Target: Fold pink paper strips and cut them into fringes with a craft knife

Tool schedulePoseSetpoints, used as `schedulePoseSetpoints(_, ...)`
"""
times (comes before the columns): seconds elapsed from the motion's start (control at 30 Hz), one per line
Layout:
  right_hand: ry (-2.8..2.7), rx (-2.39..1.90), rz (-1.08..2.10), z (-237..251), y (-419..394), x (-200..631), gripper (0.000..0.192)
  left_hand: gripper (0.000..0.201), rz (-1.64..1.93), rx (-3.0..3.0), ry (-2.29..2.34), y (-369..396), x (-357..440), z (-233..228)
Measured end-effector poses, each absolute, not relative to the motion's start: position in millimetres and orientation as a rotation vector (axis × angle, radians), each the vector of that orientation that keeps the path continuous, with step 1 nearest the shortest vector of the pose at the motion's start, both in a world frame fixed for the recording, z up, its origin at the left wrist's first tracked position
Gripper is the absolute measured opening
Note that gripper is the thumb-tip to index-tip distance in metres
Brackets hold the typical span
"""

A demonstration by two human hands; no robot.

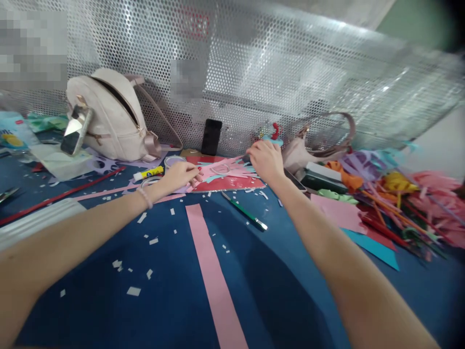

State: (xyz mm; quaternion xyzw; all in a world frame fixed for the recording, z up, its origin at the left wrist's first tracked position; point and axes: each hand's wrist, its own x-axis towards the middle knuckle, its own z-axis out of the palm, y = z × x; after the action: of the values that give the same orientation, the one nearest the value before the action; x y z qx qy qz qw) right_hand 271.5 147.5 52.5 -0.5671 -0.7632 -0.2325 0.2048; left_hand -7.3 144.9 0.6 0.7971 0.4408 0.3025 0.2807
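Observation:
My left hand [184, 176] hovers over or rests at the left side of a red sheet [232, 185], its fingers loosely apart beside pink paper strips [218, 168]. Fringed pink and light-blue paper lies on that red sheet, with a ring shape [220, 168] among it. At the sheet's upper right, my right hand [266, 157] has its fingers bent down together. A small dark thing shows at its fingertips, too blurred to name. A long pink paper strip [212, 276] runs toward me on the blue table. Below the red sheet lies a green-handled craft knife or brush [245, 211].
A yellow glue stick [148, 173] and tape rolls [174, 161] are left of the sheet. Behind stand a pale backpack [112, 114] and a black phone [211, 137]. Coloured paper and ribbons [392, 194] are heaped at right. White scraps [133, 291] dot the blue table [109, 320].

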Motion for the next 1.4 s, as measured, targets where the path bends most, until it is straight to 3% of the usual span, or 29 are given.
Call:
schedulePoseSetpoints(0.13,-2.039,-1.666,-0.54,31,185,242,0.03,0.027,0.781,1.86,1.366,176,-3,-5)
schedulePoseSetpoints(0.4,-2.3,-1.615,-0.261,-30,198,239,0.021,0.03,0.653,1.67,1.485,186,-29,-6)
schedulePoseSetpoints(0.93,-1.595,-2.091,-0.393,-10,187,294,0.033,0.03,0.417,1.902,1.604,165,-10,5)
schedulePoseSetpoints(1.23,-2.145,-1.885,-0.223,-5,183,251,0.029,0.031,0.369,2.445,1.453,167,-20,10)
schedulePoseSetpoints(1.4,-2.44,-1.897,-0.069,15,173,234,0.028,0.043,-0.078,2.654,0.978,141,-10,31)
